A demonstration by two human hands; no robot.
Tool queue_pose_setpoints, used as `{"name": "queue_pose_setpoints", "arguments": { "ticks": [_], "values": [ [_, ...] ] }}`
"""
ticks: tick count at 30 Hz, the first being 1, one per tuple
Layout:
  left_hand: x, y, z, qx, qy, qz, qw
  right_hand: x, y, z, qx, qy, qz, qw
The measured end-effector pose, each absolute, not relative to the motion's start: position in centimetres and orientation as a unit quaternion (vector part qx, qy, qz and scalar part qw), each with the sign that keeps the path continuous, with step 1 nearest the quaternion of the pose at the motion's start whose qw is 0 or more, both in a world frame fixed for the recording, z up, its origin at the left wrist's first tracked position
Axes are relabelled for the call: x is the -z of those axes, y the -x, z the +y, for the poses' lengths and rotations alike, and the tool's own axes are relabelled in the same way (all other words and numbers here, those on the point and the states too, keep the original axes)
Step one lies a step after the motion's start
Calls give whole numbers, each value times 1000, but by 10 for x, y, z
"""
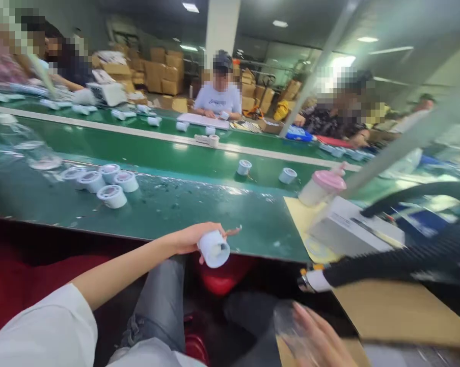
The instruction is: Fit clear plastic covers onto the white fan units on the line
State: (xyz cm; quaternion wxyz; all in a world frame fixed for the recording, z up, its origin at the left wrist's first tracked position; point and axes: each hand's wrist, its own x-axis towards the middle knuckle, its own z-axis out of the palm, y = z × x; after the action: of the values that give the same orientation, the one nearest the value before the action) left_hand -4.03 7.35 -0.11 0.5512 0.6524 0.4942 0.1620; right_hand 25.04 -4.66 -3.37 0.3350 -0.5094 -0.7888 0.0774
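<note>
My left hand (193,238) is closed around a white cylindrical part (213,248), held over the front edge of the green table (168,219). The part's hollow end faces toward me, and a short wire (233,232) sticks out behind it. At the lower right, my right hand (317,334) is blurred by motion, with a clear, see-through item (289,323) at its fingers. Several similar white parts (112,195) stand in a group on the table to the left.
Two white parts (244,167) lie on the green belt. A pink-lidded cup (323,186), a white box (357,227) and a black hose (386,257) are at the right. Clear containers (42,155) stand left. A person (218,97) sits across; others are farther aside.
</note>
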Motion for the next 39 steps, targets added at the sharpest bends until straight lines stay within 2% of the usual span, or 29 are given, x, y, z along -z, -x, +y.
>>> {"name": "queue_pose_setpoints", "arguments": {
  "ticks": [3, 5, 7, 10, 13, 17, 20, 22, 25, 29, 31, 35, 39],
  "values": [
    [5, 2, 52, -82, -681, 362, 631, 35, -233, -53, -18, 499, -807, 316],
    [3, -10, 44, -60, -741, 291, 602, 33, -224, -49, 0, 520, -804, 288],
    [0, -16, 39, -79, -807, 264, 523, 32, -221, -46, -45, 546, -790, 274],
    [0, -21, 33, -132, -840, 299, 434, 30, -222, -50, -186, 557, -754, 295],
    [11, -25, 29, -200, -821, 317, 430, 28, -224, -58, -278, 570, -694, 340],
    [35, -28, 29, -263, -801, 296, 449, 23, -224, -64, -308, 591, -632, 395],
    [48, -30, 30, -265, -821, 245, 442, 20, -226, -63, -350, 604, -574, 429],
    [53, -30, 29, -243, -819, 215, 473, 19, -229, -62, -385, 604, -532, 451],
    [53, -32, 25, -203, -763, 199, 580, 21, -234, -59, -447, 592, -469, 479],
    [48, -35, 20, -182, -668, 210, 690, 20, -241, -59, -512, 564, -436, 480],
    [46, -35, 17, -187, -624, 227, 724, 19, -243, -62, -481, 545, -511, 459],
    [41, -34, 14, -196, -556, 255, 767, 18, -246, -71, -326, 524, -692, 374],
    [34, -29, 14, -179, -595, 233, 748, 23, -248, -76, -289, 504, -721, 378]
  ]
}}
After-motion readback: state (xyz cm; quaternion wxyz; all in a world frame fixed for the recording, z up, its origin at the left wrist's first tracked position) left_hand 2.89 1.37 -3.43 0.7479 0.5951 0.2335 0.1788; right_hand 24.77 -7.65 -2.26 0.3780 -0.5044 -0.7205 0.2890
